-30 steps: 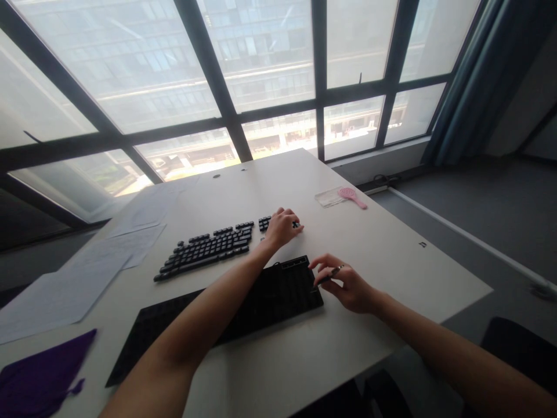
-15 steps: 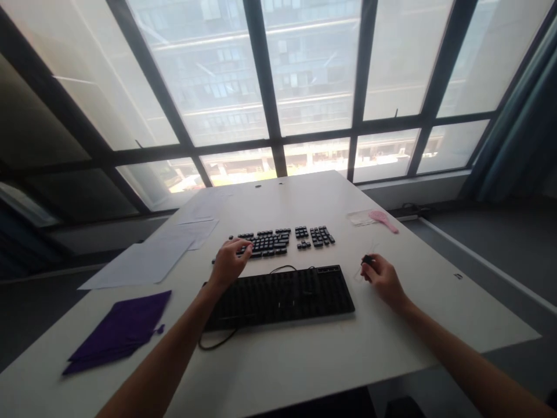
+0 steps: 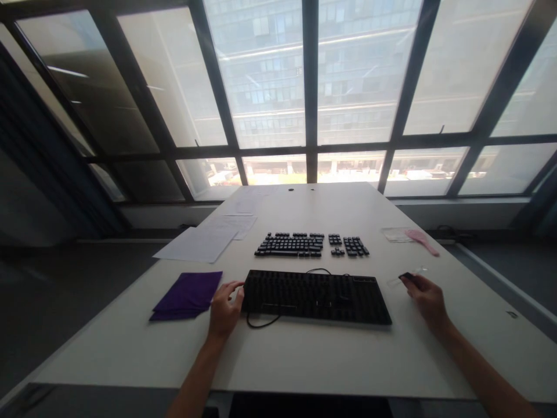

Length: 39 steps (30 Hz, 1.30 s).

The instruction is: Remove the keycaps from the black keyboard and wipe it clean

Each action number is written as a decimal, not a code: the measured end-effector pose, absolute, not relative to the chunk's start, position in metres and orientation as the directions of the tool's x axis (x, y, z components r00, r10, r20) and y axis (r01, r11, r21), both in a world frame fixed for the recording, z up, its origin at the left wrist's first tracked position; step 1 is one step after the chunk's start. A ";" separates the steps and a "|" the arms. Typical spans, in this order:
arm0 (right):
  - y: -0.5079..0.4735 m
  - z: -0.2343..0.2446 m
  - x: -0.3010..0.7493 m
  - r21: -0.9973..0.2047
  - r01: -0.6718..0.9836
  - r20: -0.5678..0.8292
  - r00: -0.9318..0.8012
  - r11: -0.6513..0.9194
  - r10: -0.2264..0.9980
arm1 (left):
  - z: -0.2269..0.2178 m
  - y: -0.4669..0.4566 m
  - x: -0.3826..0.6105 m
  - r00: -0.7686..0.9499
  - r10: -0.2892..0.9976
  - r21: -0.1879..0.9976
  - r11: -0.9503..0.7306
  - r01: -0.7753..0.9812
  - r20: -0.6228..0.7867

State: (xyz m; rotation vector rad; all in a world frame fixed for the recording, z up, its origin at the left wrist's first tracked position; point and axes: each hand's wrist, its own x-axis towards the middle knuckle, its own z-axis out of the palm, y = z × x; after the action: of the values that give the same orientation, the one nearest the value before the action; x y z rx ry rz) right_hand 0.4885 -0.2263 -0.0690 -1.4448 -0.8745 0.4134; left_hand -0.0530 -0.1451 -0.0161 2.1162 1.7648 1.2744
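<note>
A black keyboard base (image 3: 300,293) without its keycaps lies across the near part of the table, its cable curling out at the front left. My left hand (image 3: 225,307) is at its left end, with thumb and fingers closed against the edge. Between the fingertips of my right hand (image 3: 429,297), right of the base, is a small black piece (image 3: 407,276). Something thin and clear shows around that piece; I cannot make out what. Behind the base, black keycaps (image 3: 289,245) are laid out in keyboard order, with a separate number block (image 3: 355,247) on the right.
A folded purple cloth pouch (image 3: 185,296) lies left of my left hand. White paper sheets (image 3: 200,242) spread along the left side. A pink brush-like item (image 3: 422,241) and a clear bag (image 3: 395,234) are at the right edge of the white table (image 3: 313,360). Windows stand beyond.
My left hand has moved from the laid-out keycaps back to the left end of the keyboard base. My right hand still holds the small black piece. The view has turned left.
</note>
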 end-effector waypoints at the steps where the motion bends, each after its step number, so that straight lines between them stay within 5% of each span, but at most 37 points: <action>1: -0.227 -0.070 0.488 -0.958 0.255 0.267 0.644 0.129 0.717 | -0.017 -0.148 -0.053 -0.042 0.855 0.576 -0.311 0.756 0.517; 10: -0.229 -0.059 0.478 -0.932 0.334 0.319 0.570 0.141 0.757 | -0.016 -0.147 -0.056 -0.088 0.896 0.665 -0.256 0.701 0.436; 18: -0.208 -0.063 0.491 -0.974 0.172 0.227 0.673 0.150 0.704 | -0.019 -0.139 -0.063 -0.148 0.928 0.692 -0.141 0.708 0.342; 23: -0.163 -0.070 0.535 -0.945 0.325 0.288 0.779 0.035 0.557 | -0.023 -0.136 -0.066 -0.149 0.940 0.673 -0.104 0.732 0.307; 39: -0.072 -0.080 0.611 -0.711 0.620 0.398 0.744 -0.332 0.537 | -0.030 -0.136 -0.069 -0.149 0.940 0.630 -0.083 0.772 0.306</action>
State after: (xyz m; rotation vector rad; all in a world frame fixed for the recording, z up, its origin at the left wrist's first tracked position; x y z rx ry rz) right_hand 0.6114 -0.0718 -0.0797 -2.0089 -0.8750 -0.1120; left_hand -0.0690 -0.1362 -0.0296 1.8791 1.9524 1.0535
